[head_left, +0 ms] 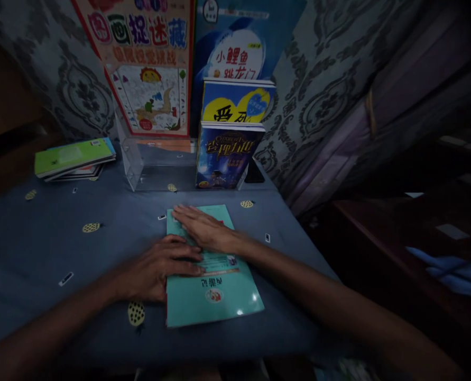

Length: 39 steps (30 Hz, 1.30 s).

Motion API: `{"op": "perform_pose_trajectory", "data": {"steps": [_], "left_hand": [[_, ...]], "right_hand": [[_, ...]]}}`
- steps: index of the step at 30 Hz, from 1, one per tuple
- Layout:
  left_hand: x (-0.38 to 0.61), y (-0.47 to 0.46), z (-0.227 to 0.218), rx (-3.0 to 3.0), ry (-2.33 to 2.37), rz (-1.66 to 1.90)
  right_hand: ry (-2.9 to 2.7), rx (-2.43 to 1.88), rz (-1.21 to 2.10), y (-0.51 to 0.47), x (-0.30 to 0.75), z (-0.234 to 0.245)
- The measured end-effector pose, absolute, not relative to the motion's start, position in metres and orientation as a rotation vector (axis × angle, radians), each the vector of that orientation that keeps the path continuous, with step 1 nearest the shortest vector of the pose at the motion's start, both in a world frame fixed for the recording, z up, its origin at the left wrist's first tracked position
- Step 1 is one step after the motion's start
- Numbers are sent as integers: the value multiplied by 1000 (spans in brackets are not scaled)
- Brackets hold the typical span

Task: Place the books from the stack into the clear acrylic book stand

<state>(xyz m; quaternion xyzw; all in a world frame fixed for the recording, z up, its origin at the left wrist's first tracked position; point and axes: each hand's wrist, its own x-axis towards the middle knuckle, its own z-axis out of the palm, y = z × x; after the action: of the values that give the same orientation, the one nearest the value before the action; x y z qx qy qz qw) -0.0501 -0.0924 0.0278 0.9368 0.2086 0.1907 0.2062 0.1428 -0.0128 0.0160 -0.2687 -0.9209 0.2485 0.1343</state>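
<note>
**Green book (215, 309) lies before plastic stand (159, 177)**

The right hand (203, 228) lies flat, ungripping, across the cover; the left hand (172, 264) spreads its fingers over the left edge, though whether it pinches cannot be told. A strip of tablecloth (112, 254) separates the book's far edge from the stand. The cloth stretches leftward to stacked books (74, 157), while its right edge slants past nearby.

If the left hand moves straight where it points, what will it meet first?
Crossing the turquoise book, the left hand would probably meet the right forearm first; depth is unclear.
</note>
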Motion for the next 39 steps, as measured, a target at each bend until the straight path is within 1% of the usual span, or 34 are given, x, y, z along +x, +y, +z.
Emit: {"op": "perform_pose_trajectory", "data": {"steps": [4,8,12,17,21,25,28,34,39], "left_hand": [[-53,-92,21,2606,562,538],[-53,-91,20,2613,549,549],[-54,-95,31,2689,565,349],[-66,-102,46,2714,686,60],[-89,-98,47,2640,779,-59],[-101,-79,42,2604,941,-26],[-87,-58,36,2618,1022,46],[-27,-27,31,2628,895,63],[10,-19,32,2611,766,87]], "right_hand": [[-2558,-988,591,-5,182,4],[-2449,-1049,556,-9,218,-4],[-2407,-1014,625,-9,228,-9],[-2365,-958,766,-2,233,-5],[-2238,-928,922,4,240,0],[-2119,-913,1041,9,244,4],[-2090,-909,1091,11,245,4],[-2070,-896,1062,12,243,2],[-2064,-890,1081,13,242,2]]}}
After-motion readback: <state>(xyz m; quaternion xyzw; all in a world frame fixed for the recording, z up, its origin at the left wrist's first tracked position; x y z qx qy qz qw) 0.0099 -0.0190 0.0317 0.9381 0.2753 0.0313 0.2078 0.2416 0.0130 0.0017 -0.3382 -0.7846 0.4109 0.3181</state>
